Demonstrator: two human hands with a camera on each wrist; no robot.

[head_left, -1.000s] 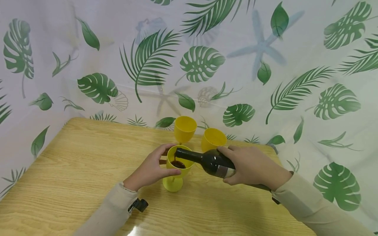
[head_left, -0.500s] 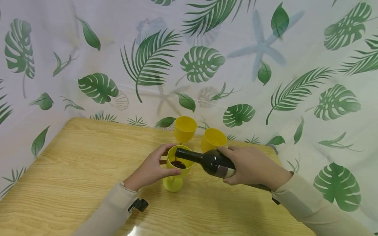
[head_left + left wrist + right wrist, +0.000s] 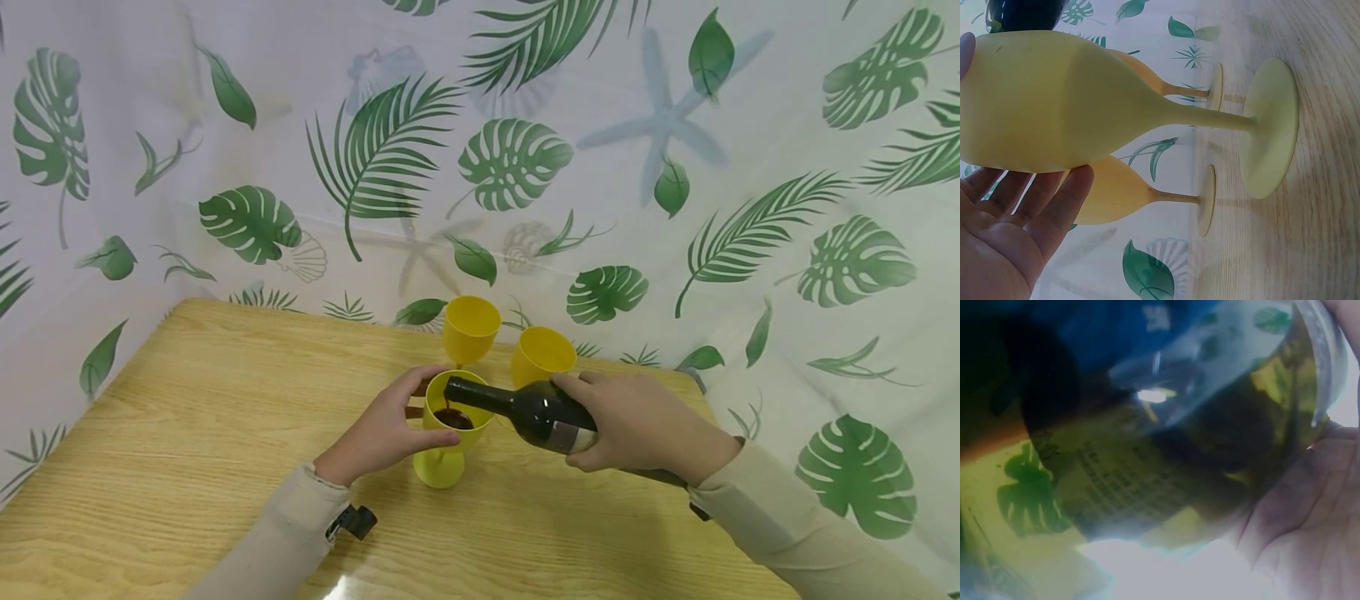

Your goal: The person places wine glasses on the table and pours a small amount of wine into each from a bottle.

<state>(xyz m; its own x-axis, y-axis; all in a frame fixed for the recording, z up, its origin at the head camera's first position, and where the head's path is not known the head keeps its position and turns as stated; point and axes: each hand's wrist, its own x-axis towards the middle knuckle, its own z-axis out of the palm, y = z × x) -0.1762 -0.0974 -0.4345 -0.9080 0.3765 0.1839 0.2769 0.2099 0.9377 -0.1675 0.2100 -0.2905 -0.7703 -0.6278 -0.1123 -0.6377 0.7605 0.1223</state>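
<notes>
A light-yellow goblet (image 3: 441, 468) stands upright at mid-table, dark red liquid (image 3: 454, 418) pooled in its bowl. My left hand (image 3: 382, 429) holds the bowl, thumb on the near side and fingers behind. In the left wrist view, the fingers (image 3: 1054, 215) lie against the goblet's bowl (image 3: 1041, 100). My right hand (image 3: 637, 421) grips a dark wine bottle (image 3: 536, 412) by its body, tilted with its mouth over the goblet. A thin stream runs from the mouth into the bowl. The bottle's glass (image 3: 1147, 456) fills most of the right wrist view.
Two deeper-yellow goblets stand behind: the back one (image 3: 471, 329) and the right one (image 3: 543, 354), partly hidden by the bottle and right hand. The wooden table (image 3: 225, 400) meets a leaf-printed curtain (image 3: 405, 167) at its back edge.
Dark liquid keeps running from the bottle, and its pool in the goblet looks slightly larger and smoother. Both hands and the bottle have hardly moved.
</notes>
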